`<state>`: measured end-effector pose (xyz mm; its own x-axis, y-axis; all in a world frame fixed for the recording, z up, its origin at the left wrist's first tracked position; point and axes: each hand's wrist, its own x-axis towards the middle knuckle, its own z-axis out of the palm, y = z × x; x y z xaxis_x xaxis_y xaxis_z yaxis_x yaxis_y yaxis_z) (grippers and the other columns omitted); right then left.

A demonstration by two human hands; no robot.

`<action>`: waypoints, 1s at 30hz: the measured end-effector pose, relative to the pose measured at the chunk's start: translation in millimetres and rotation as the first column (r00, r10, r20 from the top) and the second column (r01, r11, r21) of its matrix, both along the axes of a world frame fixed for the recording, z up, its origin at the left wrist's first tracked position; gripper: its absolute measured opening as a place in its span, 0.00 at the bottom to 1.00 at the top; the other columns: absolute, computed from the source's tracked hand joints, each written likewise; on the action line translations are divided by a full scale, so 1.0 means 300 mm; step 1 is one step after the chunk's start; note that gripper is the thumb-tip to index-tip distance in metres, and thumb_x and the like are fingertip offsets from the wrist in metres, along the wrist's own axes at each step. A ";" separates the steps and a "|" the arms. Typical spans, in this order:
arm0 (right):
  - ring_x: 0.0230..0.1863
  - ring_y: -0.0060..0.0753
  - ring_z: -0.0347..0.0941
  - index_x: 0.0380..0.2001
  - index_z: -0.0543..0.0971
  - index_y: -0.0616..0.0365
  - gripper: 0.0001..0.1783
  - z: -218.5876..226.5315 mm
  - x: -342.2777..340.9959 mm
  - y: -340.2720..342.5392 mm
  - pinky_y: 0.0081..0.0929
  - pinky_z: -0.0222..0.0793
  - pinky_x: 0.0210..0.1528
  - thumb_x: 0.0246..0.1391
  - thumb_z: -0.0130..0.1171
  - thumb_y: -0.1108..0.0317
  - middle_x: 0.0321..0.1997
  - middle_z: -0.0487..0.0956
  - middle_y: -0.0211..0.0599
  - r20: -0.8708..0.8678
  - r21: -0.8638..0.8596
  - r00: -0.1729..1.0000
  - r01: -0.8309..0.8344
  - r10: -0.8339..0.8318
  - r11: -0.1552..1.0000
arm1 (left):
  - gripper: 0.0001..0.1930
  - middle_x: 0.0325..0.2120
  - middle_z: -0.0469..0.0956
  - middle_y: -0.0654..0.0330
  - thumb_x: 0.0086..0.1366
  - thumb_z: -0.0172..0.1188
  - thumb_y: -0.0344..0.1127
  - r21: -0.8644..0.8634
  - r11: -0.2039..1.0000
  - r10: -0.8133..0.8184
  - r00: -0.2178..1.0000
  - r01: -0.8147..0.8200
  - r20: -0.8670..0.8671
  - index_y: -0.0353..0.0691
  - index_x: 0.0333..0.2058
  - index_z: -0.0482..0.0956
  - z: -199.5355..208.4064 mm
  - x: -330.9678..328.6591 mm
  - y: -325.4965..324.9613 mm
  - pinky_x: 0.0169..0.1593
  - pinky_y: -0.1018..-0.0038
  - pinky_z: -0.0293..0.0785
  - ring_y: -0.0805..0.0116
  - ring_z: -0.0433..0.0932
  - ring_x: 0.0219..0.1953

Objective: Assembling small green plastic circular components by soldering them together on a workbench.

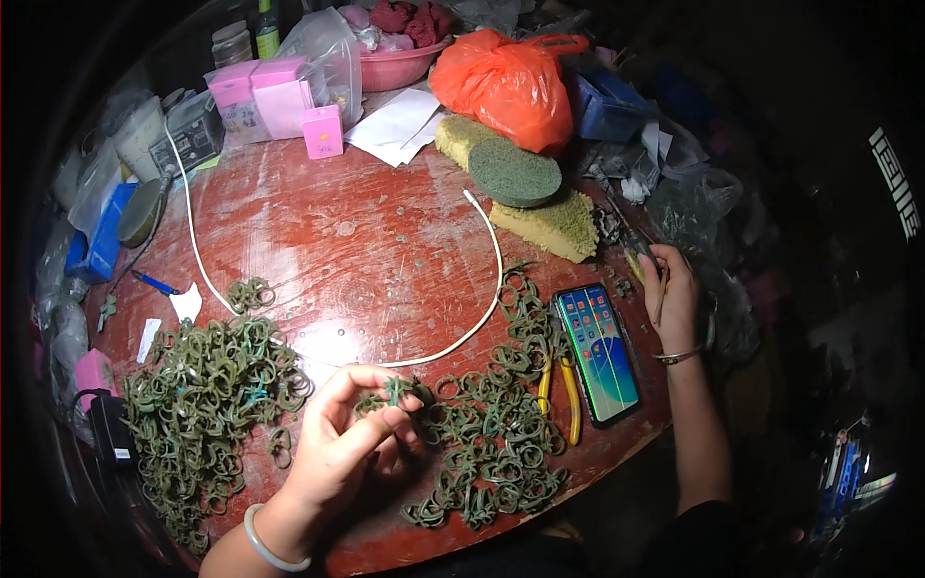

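Left hand (349, 431) pinches a green piece (395, 390); outstretched right hand (679, 297) holds a thin rod (661, 297)

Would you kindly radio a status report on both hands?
Left fingers pinching greenish piece. Right fingers holding slim tool. Phone and green rings between them.
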<state>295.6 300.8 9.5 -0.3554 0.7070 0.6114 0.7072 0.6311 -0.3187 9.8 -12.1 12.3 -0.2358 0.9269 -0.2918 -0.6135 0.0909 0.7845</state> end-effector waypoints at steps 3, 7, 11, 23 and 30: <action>0.37 0.52 0.76 0.39 0.77 0.65 0.09 0.020 -0.008 -0.021 0.39 0.71 0.40 0.56 0.62 0.71 0.36 0.78 0.51 0.118 0.037 0.993 -0.001 -0.004 0.999 | 0.14 0.41 0.79 0.55 0.65 0.59 0.27 0.026 0.999 -0.026 0.996 0.024 0.081 0.36 0.48 0.70 0.014 -0.007 0.002 0.27 0.82 0.72 0.72 0.79 0.35; 0.40 0.52 0.73 0.39 0.77 0.63 0.08 0.079 -0.102 -0.118 0.42 0.69 0.43 0.56 0.61 0.72 0.36 0.76 0.49 0.220 0.187 0.974 -0.094 0.052 0.978 | 0.16 0.39 0.79 0.55 0.66 0.59 0.27 0.041 0.998 -0.051 0.996 0.048 0.066 0.36 0.51 0.70 0.017 -0.007 0.014 0.25 0.82 0.71 0.72 0.78 0.31; 0.39 0.48 0.73 0.37 0.78 0.62 0.07 0.114 -0.257 -0.219 0.38 0.69 0.43 0.53 0.61 0.75 0.34 0.76 0.45 0.190 -0.001 0.892 -0.418 0.411 0.908 | 0.16 0.38 0.78 0.57 0.67 0.57 0.26 -0.085 0.992 -0.101 0.990 0.093 -0.097 0.36 0.53 0.70 0.019 -0.003 0.014 0.25 0.83 0.71 0.75 0.77 0.31; 0.30 0.44 0.74 0.36 0.80 0.63 0.12 0.187 -0.422 -0.460 0.35 0.69 0.32 0.45 0.62 0.84 0.28 0.74 0.43 -0.014 -0.105 0.673 -0.737 0.740 0.668 | 0.16 0.37 0.79 0.59 0.66 0.64 0.35 -0.058 0.995 -0.080 0.997 0.079 -0.015 0.37 0.49 0.74 0.028 -0.009 0.006 0.25 0.84 0.71 0.77 0.78 0.31; 0.36 0.40 0.75 0.39 0.82 0.65 0.16 0.133 -0.424 -0.565 0.31 0.74 0.34 0.43 0.63 0.72 0.31 0.74 0.40 0.107 0.045 0.515 -0.857 0.850 0.513 | 0.19 0.37 0.79 0.64 0.63 0.67 0.34 -0.034 0.951 -0.309 0.944 0.308 -0.118 0.36 0.50 0.76 0.038 -0.027 0.014 0.24 0.86 0.70 0.82 0.77 0.27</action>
